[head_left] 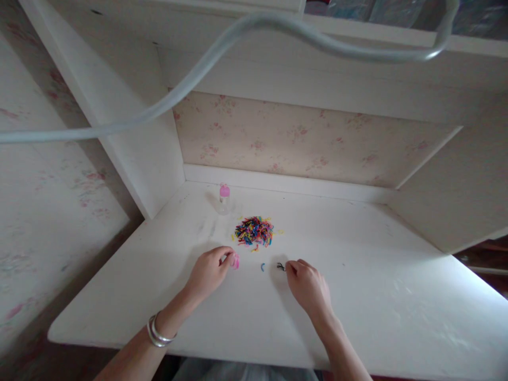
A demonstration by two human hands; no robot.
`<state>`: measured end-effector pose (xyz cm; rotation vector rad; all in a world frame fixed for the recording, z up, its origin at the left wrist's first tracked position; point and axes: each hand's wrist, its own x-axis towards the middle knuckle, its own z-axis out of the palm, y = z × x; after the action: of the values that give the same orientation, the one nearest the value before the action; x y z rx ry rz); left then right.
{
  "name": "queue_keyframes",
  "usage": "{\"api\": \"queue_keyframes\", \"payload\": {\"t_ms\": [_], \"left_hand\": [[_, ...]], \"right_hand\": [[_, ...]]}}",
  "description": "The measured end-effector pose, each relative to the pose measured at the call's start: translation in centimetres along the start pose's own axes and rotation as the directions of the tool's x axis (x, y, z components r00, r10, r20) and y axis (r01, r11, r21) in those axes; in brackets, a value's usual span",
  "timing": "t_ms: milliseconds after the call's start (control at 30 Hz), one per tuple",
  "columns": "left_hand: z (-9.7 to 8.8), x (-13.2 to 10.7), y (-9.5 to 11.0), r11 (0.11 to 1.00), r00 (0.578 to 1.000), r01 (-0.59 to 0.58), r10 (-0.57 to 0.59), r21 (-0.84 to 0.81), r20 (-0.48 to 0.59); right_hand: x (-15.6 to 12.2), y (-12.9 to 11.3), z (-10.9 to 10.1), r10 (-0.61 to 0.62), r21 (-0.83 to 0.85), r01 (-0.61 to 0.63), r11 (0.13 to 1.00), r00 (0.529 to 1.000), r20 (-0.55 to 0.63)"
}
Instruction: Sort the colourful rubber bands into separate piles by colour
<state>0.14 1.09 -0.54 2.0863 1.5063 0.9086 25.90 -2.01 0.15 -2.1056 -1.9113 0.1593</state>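
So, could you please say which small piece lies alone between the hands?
The blue one, clear of the pile; pink bits are at the left hand, black bits at the right hand.

- Heap of small bands (254, 232) on the desk (365, 317), beyond both hands
- Bottle (224, 200) behind the heap, to its left — near the desk's back edge
- Lone band (262, 267) in front of the heap, between the hands
- Left bunch (235, 261) at the fingertips of the left hand (212, 269)
- Right bunch (281, 266) at the right hand's fingertips (291, 266) — right of the lone band
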Motion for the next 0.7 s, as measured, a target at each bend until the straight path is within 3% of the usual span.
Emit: {"api": "queue_keyframes", "payload": {"t_ms": [100, 200, 400, 567, 700], "left_hand": [[0.1, 0.0, -0.1, 1.0, 1.0, 0.008, -0.008, 0.005, -0.006], [0.1, 0.0, -0.1, 1.0, 1.0, 0.012, -0.013, -0.015, -0.029], [0.0, 0.1, 0.4, 0.995, 0.999, -0.005, 0.0, -0.098, -0.047], [-0.3, 0.1, 0.4, 0.989, 0.998, -0.019, 0.01, -0.144, -0.06], [-0.4, 0.2, 0.5, 0.987, 0.999, -0.014, 0.007, -0.159, -0.049]], "right_hand": [[-0.1, -0.3, 0.0, -0.014, 0.079, 0.019, 0.997, 0.997, -0.073], [-0.5, -1.4, 0.3, -0.067, 0.265, 0.094, 0.96, 0.992, -0.11], [-0.7, -6.3, 2.0, -0.211, 0.604, 0.165, 0.78, 0.978, 0.005], [0.7, -9.5, 2.8, -0.269, 0.714, 0.163, 0.681, 0.962, 0.037], [1.5, -10.0, 3.4, -0.292, 0.758, 0.136, 0.638, 0.954, 0.074]]}}
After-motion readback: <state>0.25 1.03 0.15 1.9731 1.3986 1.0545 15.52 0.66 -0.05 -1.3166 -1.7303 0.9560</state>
